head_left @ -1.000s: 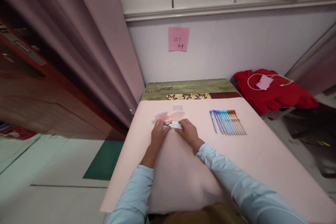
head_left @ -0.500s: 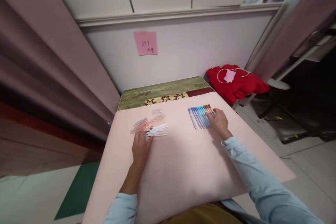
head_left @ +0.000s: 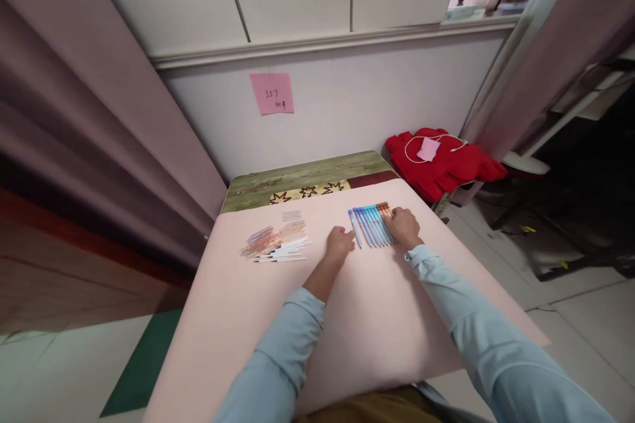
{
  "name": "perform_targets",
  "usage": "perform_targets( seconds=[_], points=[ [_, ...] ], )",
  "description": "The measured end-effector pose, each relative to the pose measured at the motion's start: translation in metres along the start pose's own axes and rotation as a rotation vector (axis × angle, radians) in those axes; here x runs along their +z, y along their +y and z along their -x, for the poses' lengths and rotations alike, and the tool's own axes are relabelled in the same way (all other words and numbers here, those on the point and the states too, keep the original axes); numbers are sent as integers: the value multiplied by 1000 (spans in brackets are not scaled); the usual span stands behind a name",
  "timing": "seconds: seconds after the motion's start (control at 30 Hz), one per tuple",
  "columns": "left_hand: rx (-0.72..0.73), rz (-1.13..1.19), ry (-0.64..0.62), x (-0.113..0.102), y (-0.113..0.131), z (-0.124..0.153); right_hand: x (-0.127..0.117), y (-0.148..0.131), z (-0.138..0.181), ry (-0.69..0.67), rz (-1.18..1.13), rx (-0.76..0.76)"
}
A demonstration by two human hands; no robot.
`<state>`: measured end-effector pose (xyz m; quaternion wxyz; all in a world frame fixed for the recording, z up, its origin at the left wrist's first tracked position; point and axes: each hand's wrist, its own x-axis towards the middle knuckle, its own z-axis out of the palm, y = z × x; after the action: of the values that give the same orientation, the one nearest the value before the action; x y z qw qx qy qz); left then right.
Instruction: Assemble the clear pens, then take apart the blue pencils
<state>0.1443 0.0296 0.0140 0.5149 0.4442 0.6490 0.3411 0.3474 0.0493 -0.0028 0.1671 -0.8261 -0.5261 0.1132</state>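
Note:
A row of blue and orange pens (head_left: 370, 225) lies side by side on the pink table cover (head_left: 357, 317). My right hand (head_left: 404, 228) rests on the right end of that row, fingers curled over the orange pens. My left hand (head_left: 340, 242) is at the row's left edge, fingers bent, touching the nearest blue pen. A loose pile of white refills and clear pen parts (head_left: 275, 244) lies to the left, away from both hands.
The table's far end shows a green patterned surface (head_left: 302, 182) against the wall. A pink sticky note (head_left: 272, 92) hangs on the wall. A red cloth with a white cord (head_left: 439, 158) lies to the right. Curtains hang on the left.
My left hand left the pile of refills and crossed right to the row of pens. My right hand stayed at the pens. The camera shifted a little.

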Motion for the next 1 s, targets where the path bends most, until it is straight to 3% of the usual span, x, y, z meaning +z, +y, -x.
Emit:
perform_targets(
  seconds=[0.23,0.63,0.8,1.0],
  points=[
    [-151,-32,-19,15,6,-8,4,-4,-4,-67,13,-187],
    [-268,56,-56,3,-3,14,11,-13,6,-86,35,-326],
    [-277,64,-90,-5,-11,38,12,-19,17,-99,29,-415],
    [-223,-6,-139,-26,-34,86,15,-27,43,-135,-2,-526]
  ],
)
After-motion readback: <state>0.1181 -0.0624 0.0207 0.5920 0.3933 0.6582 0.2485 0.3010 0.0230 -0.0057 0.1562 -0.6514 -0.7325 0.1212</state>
